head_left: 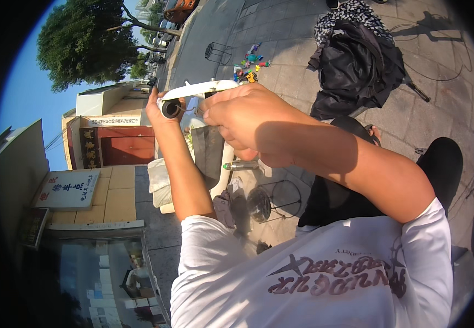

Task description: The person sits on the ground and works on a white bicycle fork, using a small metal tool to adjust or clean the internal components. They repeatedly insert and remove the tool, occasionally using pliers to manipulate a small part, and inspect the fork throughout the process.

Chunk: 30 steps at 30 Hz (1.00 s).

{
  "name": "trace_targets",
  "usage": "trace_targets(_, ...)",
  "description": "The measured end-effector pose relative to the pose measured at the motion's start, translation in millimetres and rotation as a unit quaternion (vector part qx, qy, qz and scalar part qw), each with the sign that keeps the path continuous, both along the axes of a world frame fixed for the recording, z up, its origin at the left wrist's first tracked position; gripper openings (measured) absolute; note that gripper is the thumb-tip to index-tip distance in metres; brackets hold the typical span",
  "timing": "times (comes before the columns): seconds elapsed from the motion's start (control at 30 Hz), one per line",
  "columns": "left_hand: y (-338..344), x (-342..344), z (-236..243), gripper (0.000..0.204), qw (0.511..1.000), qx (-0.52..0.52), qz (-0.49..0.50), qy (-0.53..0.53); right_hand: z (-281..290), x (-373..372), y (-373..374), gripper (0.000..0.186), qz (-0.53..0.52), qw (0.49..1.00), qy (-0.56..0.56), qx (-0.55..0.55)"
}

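White curved part [203,88] is held up between both hands, perhaps to bring its underside within reach: the right hand [248,115] curls beneath, its exact hold hidden; the left hand [155,112] grips the far end, seemingly steadying it, beside a black round opening [170,108]

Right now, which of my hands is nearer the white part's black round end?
Your left hand, close beside the black round end; your right hand is farther off.

Sunlit paving [425,117], tan wall [122,194], leafy tree [86,44], blue sky [34,106].
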<state>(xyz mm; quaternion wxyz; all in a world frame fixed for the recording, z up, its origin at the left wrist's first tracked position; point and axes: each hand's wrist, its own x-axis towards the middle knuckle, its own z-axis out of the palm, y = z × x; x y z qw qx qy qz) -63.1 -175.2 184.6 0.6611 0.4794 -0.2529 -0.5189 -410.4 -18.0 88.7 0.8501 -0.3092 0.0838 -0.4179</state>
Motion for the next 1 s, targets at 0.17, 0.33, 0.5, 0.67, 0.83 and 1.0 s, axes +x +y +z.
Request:
trace_targets(0.17, -9, 32, -17, 0.031, 0.995, 0.012, 0.045, 0.084, -16, -4, -1, 0.039, 0.028, 0.999, -0.004, 0.043)
trace_targets(0.33, 0, 60, -47, 0.036, 0.995, 0.031, 0.033, 0.088, -34, 0, -7, 0.038, 0.037, 0.997, -0.074, 0.011)
trace_targets(0.5, 1, 75, -86, 0.032, 0.994, 0.03, 0.026, 0.102, -45, 11, -9, 0.036, 0.054, 0.998, -0.037, 0.026)
trace_targets(0.67, -3, 74, -137, 0.049, 0.989, 0.086, 0.038, 0.112, -59, 14, -12, 0.032, 0.066, 0.996, 0.046, 0.041)
trace_targets(0.83, -2, 64, -196, 0.052, 0.977, 0.126, 0.057, 0.163, -76, 16, -16, 0.029, 0.022, 0.989, 0.146, 0.007)
trace_targets(1.0, -1, 63, -241, 0.048, 0.968, 0.158, 0.092, 0.173, -81, 14, -22, 0.026, 0.009, 0.985, 0.169, 0.035)
